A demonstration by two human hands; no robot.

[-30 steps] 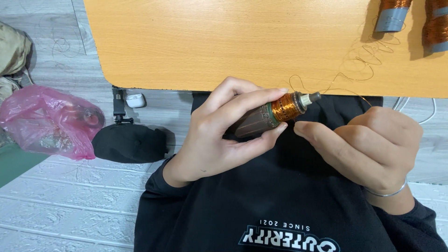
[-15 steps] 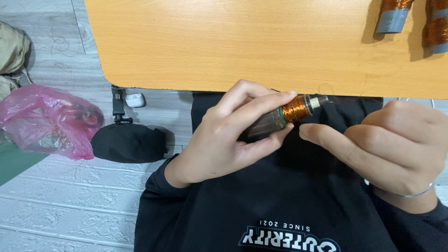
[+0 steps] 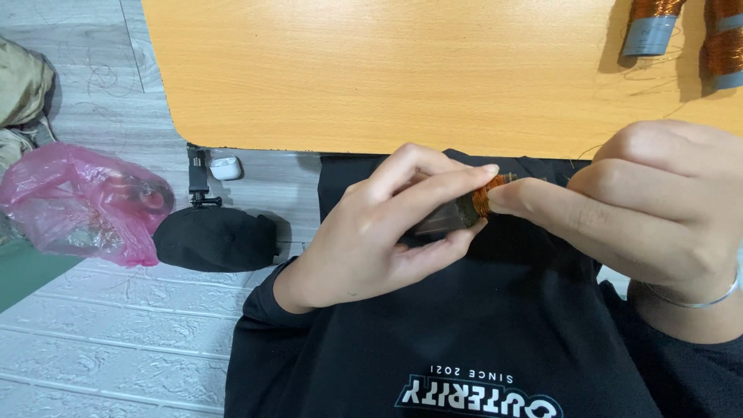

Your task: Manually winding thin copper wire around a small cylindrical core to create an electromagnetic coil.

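Observation:
My left hand (image 3: 387,232) grips a small dark motor rotor (image 3: 457,215) wound with copper wire, held over my lap just below the edge of the orange table (image 3: 371,77). My right hand (image 3: 658,209) has closed in from the right; its index finger and thumb touch the copper-wound end of the rotor and hide the tip. A thin silver bangle (image 3: 696,298) circles my right wrist. Two more copper-wound rotors (image 3: 654,23) with grey bands lie at the table's far right.
On the grey floor to the left lie a pink plastic bag (image 3: 81,205), a black cap (image 3: 213,238), a small white case (image 3: 226,167) and a black clip-like mount (image 3: 200,182). Beige cloth (image 3: 19,93) sits at the far left edge.
My right hand has moved left and up until its fingers cover the rotor's copper end. The loose wire loop seen over the table edge before is no longer visible.

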